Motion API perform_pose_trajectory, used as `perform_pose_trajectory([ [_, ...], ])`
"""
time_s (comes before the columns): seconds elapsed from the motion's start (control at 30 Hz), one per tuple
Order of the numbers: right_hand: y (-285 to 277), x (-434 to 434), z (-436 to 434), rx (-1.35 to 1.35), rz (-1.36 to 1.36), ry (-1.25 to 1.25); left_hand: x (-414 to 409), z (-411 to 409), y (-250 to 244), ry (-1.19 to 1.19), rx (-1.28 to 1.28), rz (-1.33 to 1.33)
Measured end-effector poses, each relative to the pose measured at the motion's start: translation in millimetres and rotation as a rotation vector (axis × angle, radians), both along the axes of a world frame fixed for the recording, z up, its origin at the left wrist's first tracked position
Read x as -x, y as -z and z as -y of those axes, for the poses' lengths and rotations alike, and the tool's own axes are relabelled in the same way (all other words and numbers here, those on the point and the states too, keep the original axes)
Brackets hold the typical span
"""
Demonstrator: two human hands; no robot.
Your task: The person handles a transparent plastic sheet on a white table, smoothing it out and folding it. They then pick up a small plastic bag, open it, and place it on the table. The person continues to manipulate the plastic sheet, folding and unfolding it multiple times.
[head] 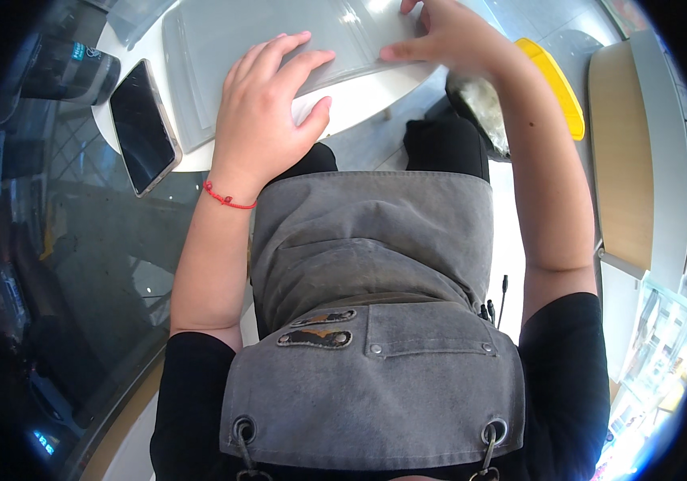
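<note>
A stack of clear plastic sheets or sleeves (pixel 199 72) lies on a white round table (pixel 349 111) in front of me. My left hand (pixel 271 108) rests over the near part of the stack, palm down, with its fingers spread. Over the right end of the stack is my right hand (pixel 448 39), thumb and fingertips apart and the thumb at the plastic's near edge. Part of that hand runs out at the top of the view. I see nothing held in either hand.
A smartphone (pixel 145 129) with a dark screen overhangs the table's left edge. Beyond it stands a dark translucent cup (pixel 73 69). A yellow plastic rim (pixel 553 90) and a bag of clear plastic (pixel 484 108) are beside my right forearm. A wood-fronted cabinet (pixel 620 150) stands at right.
</note>
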State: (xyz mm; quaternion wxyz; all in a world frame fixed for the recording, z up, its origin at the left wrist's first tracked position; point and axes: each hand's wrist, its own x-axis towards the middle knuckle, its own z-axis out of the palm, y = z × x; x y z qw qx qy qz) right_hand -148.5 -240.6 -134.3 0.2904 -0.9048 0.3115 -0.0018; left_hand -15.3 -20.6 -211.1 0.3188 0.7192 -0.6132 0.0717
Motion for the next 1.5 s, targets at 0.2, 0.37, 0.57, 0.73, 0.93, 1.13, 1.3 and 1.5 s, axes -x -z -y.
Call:
perform_pose_trajectory([
  [0.2,5,-7,6,0.1,-0.063,-0.048,1,1,-1,0.0,-0.014,-0.031],
  [0.37,26,-7,12,0.241,0.04,-0.064,2,1,-3,-0.009,-0.027,-0.038],
  [0.57,29,-2,17,0.173,0.016,-0.048,3,1,-4,-0.014,-0.022,-0.053],
  [0.73,29,-2,11,0.228,0.014,-0.044,3,1,-3,-0.026,-0.029,-0.043],
  [0.93,42,16,-7,0.282,0.202,-0.087,2,2,-3,-0.024,-0.029,-0.043],
  [1.13,65,63,-41,0.586,0.426,-0.113,1,1,0,-0.016,-0.009,-0.05],
  [1.3,71,66,-52,0.732,0.349,-0.123,0,2,-1,-0.012,-0.014,-0.048],
  [1.5,75,65,-57,0.734,0.351,-0.128,1,2,-2,-0.013,-0.007,-0.062],
])
